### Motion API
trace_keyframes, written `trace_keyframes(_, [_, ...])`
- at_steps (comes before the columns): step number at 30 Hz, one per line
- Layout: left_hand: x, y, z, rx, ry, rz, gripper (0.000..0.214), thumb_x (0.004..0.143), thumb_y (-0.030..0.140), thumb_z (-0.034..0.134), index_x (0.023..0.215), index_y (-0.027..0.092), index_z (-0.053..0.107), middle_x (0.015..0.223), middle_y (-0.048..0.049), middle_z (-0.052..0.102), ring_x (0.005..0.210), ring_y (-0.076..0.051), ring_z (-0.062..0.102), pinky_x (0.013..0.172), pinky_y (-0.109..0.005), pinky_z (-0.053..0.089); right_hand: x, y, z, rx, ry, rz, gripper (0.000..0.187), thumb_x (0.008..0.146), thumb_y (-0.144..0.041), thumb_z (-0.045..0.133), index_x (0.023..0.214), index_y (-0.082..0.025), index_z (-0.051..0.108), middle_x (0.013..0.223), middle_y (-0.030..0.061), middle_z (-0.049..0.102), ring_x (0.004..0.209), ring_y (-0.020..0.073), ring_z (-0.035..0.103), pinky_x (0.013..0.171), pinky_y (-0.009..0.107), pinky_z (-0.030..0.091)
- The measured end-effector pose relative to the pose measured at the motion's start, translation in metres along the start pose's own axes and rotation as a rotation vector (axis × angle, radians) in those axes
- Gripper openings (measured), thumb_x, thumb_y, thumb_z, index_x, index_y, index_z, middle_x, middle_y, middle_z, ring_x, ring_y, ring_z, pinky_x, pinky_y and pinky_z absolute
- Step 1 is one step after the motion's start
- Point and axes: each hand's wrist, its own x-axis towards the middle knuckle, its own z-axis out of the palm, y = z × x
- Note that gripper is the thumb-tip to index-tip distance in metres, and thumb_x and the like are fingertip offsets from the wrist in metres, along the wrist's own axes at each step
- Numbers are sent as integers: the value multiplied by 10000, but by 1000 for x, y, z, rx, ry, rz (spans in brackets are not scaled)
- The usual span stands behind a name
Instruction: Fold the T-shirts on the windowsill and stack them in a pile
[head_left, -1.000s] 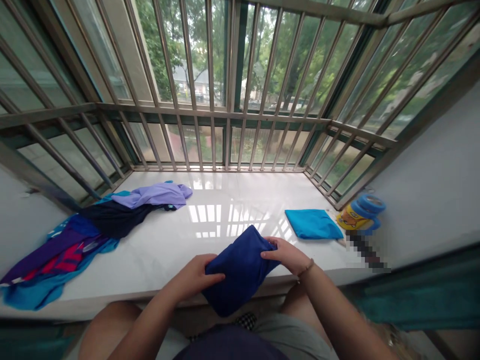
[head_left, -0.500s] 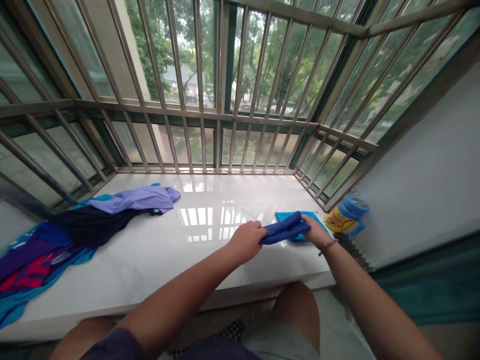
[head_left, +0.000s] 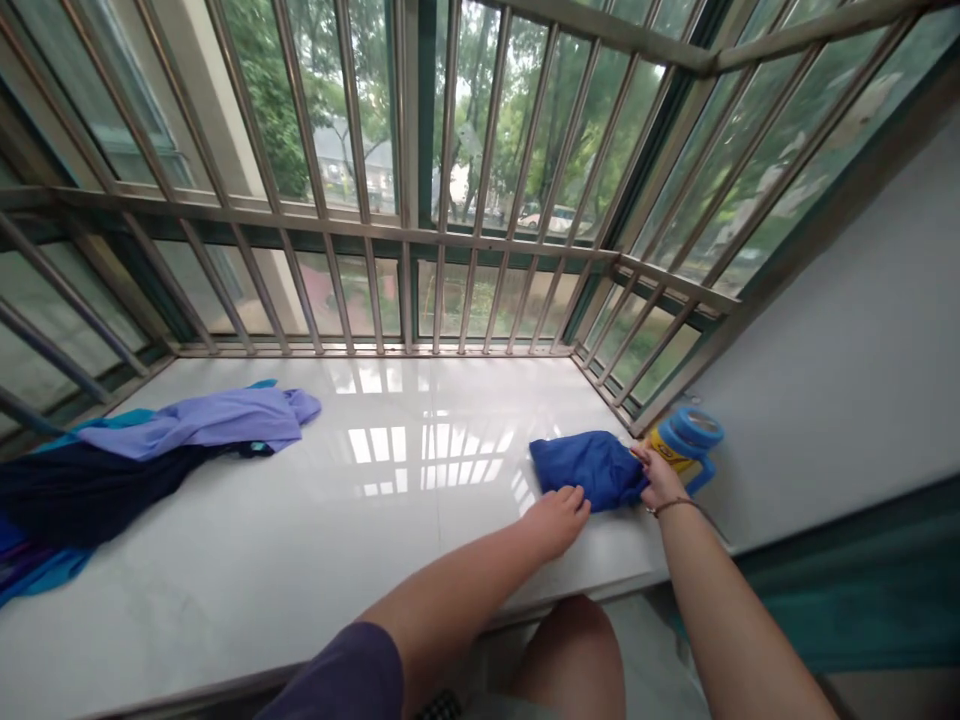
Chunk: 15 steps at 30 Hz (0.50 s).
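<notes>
A dark blue folded garment (head_left: pixel 581 465) lies spread on the white ledge at the right, its kind unclear from the folds. My left hand (head_left: pixel 556 522) is at its near edge, fingers together and closed on the cloth. At the garment's right end my right hand (head_left: pixel 661 482) pinches the edge, close beside a blue and yellow jug with a handle (head_left: pixel 691 435). The turquoise cloth that lay at this spot is hidden under the blue garment.
A loose heap of clothes lies at the left, with a lavender garment (head_left: pixel 217 420) on top and a black one (head_left: pixel 127 490) in front. Metal window bars (head_left: pixel 409 290) line the back and sides of the ledge. A green curtain (head_left: pixel 862 570) hangs at the lower right.
The blue garment, held folded narrow in the air between both hands, has come down and been laid wider over the turquoise cloth. Both hands moved down with it; the view shifted right.
</notes>
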Motion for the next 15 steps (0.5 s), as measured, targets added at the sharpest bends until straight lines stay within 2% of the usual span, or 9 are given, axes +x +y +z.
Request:
trace_keyframes(2, [-20,4,11,-57,21,39,547,1028,254,556,1543,74,518,1653,-264,475,1500,-350,507,1101,-444,528,-1,10,-3,-130,45,-12,249,822,-427,700,947,-214,672,909,71,761,935,273,756,883,427,635])
trace_keyframes(4, [-43,7,14,-132,6,70,619,1005,250,580,1582,54,474,1712,-285,378,1585,-370,407,1223,-476,438,-1,14,-3,-271,82,-55,311,786,-350,738,1054,-197,697,1072,95,773,1099,280,729,1031,428,581])
trace_keyframes(6, [-69,9,12,-214,-26,72,657,994,266,600,1604,67,455,1741,-276,329,1605,-371,379,1267,-486,397,0,11,-2,-416,115,-105,372,750,-258,747,1111,-174,719,1210,136,750,1262,316,658,1177,468,470])
trace_keyframes(9, [-123,9,5,-295,-62,-19,682,991,335,631,1615,122,456,1760,-237,314,1603,-384,382,1282,-525,391,-6,2,7,-582,162,-188,369,786,-186,689,1146,-127,741,1432,232,639,1459,393,487,1288,543,275])
trace_keyframes(11, [-168,3,-2,-301,-77,-120,670,983,369,655,1597,159,487,1760,-215,328,1602,-389,384,1289,-558,386,-20,1,22,-689,169,-288,373,863,-212,647,1215,-116,727,1544,254,548,1525,405,391,1299,556,214])
trace_keyframes(12, [-192,-3,-6,-292,-77,-178,656,979,375,665,1582,172,506,1755,-208,343,1601,-386,388,1293,-568,384,-31,3,33,-775,146,-357,382,915,-255,621,1258,-114,710,1549,256,542,1521,398,392,1293,551,223])
trace_keyframes(15, [-265,-23,-24,-231,-39,-369,593,992,330,646,1558,193,533,1724,-183,417,1589,-352,420,1300,-575,388,-74,19,77,-1118,-39,-537,538,1019,-466,551,1380,-77,638,1451,267,615,1403,381,519,1223,503,351])
